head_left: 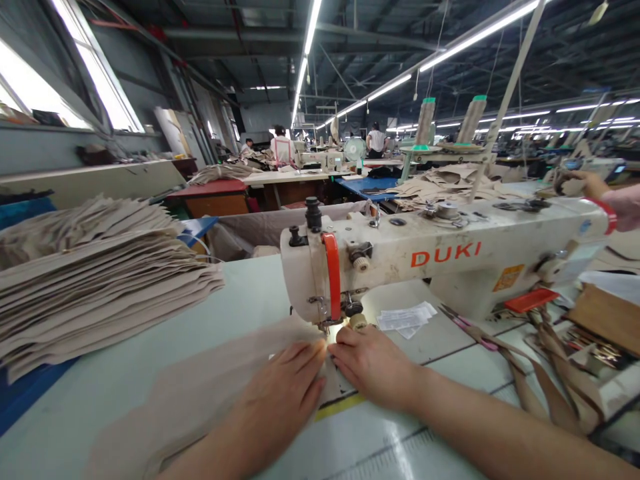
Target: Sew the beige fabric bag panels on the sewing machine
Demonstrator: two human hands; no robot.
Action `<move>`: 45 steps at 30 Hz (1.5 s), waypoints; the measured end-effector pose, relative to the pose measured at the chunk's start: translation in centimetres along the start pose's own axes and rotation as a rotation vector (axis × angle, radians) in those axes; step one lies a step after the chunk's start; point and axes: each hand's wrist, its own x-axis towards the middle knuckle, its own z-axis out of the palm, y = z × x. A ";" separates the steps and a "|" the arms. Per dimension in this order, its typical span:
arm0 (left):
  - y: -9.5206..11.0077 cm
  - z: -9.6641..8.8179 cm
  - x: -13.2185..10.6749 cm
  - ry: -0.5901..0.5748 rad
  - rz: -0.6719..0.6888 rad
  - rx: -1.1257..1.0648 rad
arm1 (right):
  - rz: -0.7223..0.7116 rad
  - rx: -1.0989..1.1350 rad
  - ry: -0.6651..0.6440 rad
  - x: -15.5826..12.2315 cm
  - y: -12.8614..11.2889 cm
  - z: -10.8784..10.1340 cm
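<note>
A long beige fabric piece [200, 380] lies on the pale sewing table, its far end under the needle area of a white sewing machine [380, 247]. My left hand [283, 390] rests flat on this fabric, fingers stretched toward the needle. Close beside it, my right hand [370, 360] has its fingers bent and pressed together at the fabric's edge near the presser foot [327, 327]. Its fingertips are partly hidden, but they seem to pinch the fabric. A small lamp lights the spot where both hands meet.
Stacked beige fabric pieces [100, 287] stand at left. White labels [407, 317], scissors [470, 327] and beige straps [555, 380] lie right. Two thread cones [425, 123] rise behind the machine. Another person's hand [593, 187] reaches in at the machine's right end.
</note>
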 end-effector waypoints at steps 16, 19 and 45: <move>-0.4 0.1 0.2 -0.008 -0.041 -0.053 | 0.038 0.001 0.011 -0.1 0.1 0.6; -0.2 -0.1 0.3 -0.036 -0.061 -0.075 | 0.040 0.012 0.010 -0.4 0.0 0.5; 0.8 -5.1 -5.5 -0.228 -0.191 -0.111 | -0.084 0.223 0.329 -1.6 -0.3 1.4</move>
